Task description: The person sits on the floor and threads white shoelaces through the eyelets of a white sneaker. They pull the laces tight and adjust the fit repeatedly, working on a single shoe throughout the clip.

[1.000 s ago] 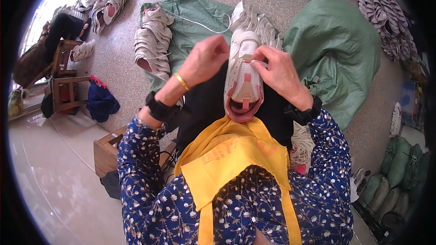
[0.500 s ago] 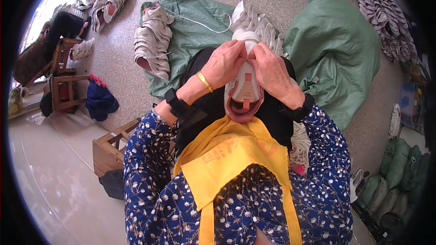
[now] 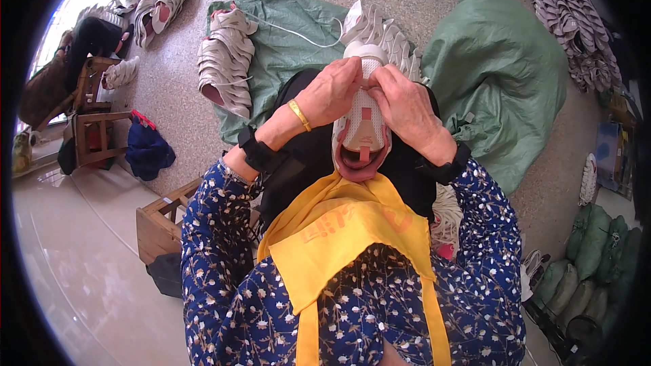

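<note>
A white mesh shoe upper (image 3: 366,129) with pink trim and lining lies lengthwise on my lap, its toe pointing away and its heel opening toward me. My left hand (image 3: 332,90) is pinched at the upper's left side, just behind the toe. Across from it, my right hand (image 3: 409,110) pinches with thumb and forefinger over the right side. Whatever thin thing the fingertips hold is too small to make out. Past the toe lies a row of nested white uppers (image 3: 393,39). Another stack of white uppers (image 3: 226,61) rests to the left, with a white lace (image 3: 298,35) trailing from it.
Under the stacks spreads a green woven sheet (image 3: 285,17); a bulging green sack (image 3: 498,88) stands at the right. Wooden stools (image 3: 159,224) are on the left, near a dark blue cloth bag (image 3: 149,152). More bundled uppers (image 3: 576,34) lie far right, above green bundles (image 3: 590,244).
My hands have drawn slightly apart over the upper, the left one moving a little left. More of the white mesh shows between them. The upper stays on my lap.
</note>
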`<action>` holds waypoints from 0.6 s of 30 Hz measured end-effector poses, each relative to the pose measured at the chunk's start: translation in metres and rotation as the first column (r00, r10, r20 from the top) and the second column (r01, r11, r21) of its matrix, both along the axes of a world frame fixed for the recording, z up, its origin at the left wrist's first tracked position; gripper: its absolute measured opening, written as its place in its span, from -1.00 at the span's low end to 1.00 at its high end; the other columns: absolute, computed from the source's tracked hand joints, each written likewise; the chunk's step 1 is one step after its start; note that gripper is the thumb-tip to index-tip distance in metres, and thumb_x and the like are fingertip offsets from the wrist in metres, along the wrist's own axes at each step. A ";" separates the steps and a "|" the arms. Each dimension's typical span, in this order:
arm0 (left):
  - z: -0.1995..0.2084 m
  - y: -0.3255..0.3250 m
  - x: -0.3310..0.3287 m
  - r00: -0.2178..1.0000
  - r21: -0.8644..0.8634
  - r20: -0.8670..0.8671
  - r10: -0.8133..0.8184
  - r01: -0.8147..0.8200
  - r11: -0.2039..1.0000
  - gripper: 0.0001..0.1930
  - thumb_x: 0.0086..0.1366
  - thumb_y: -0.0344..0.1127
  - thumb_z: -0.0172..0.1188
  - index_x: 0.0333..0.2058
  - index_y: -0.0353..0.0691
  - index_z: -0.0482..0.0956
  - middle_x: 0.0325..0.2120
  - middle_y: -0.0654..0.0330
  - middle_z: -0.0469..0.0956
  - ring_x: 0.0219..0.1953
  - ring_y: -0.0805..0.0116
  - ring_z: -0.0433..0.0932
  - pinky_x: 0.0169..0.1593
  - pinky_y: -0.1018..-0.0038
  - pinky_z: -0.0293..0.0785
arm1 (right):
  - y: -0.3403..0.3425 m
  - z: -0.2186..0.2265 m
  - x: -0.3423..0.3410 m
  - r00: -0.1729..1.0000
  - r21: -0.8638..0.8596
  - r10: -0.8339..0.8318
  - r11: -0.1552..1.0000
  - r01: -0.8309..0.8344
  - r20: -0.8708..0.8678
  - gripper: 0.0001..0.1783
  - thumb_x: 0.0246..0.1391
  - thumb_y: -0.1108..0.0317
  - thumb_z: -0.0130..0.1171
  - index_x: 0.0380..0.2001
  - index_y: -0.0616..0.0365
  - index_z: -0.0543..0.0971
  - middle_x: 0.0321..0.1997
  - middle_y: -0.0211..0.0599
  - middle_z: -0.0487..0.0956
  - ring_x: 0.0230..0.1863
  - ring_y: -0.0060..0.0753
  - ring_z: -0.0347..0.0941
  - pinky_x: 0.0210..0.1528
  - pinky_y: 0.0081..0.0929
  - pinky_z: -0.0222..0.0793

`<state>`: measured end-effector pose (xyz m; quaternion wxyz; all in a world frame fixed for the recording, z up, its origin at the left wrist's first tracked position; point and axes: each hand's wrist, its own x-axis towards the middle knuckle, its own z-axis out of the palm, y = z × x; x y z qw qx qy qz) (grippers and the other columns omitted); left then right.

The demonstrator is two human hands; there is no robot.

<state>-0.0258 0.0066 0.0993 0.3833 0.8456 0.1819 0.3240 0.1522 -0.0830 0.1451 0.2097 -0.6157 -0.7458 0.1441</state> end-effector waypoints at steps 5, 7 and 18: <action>0.001 -0.003 -0.002 1.000 -0.036 -0.001 0.025 -0.025 0.999 -0.90 0.23 -0.60 0.05 -0.30 -0.38 0.32 -0.45 -0.14 0.45 -0.29 -0.25 0.47 -0.21 0.07 0.43 | 0.000 0.004 -0.005 0.999 0.047 0.047 0.998 -0.047 -0.008 -0.84 0.17 0.39 0.21 -0.23 0.17 0.47 -0.22 -0.11 0.51 -0.26 0.13 0.58 -0.31 -0.06 0.52; 0.003 -0.003 -0.002 1.000 -0.041 -0.001 0.020 -0.020 0.999 -0.90 0.23 -0.59 0.05 -0.31 -0.38 0.32 -0.44 -0.15 0.46 -0.29 -0.26 0.48 -0.22 0.07 0.43 | 0.002 -0.001 -0.004 0.997 0.068 0.057 0.996 -0.060 0.042 -0.86 0.16 0.42 0.19 -0.25 0.18 0.47 -0.22 -0.10 0.51 -0.27 0.12 0.58 -0.32 -0.09 0.53; 0.002 -0.008 -0.012 0.997 -0.267 -0.031 0.070 -0.076 0.961 -0.84 0.10 -0.59 0.22 -0.34 -0.36 0.44 -0.47 -0.03 0.56 -0.40 -0.02 0.63 -0.31 0.23 0.54 | 0.003 -0.008 -0.007 0.990 0.050 -0.002 0.999 0.009 -0.139 -0.87 0.13 0.50 0.16 -0.27 0.22 0.44 -0.22 -0.03 0.47 -0.23 0.18 0.52 -0.22 -0.01 0.44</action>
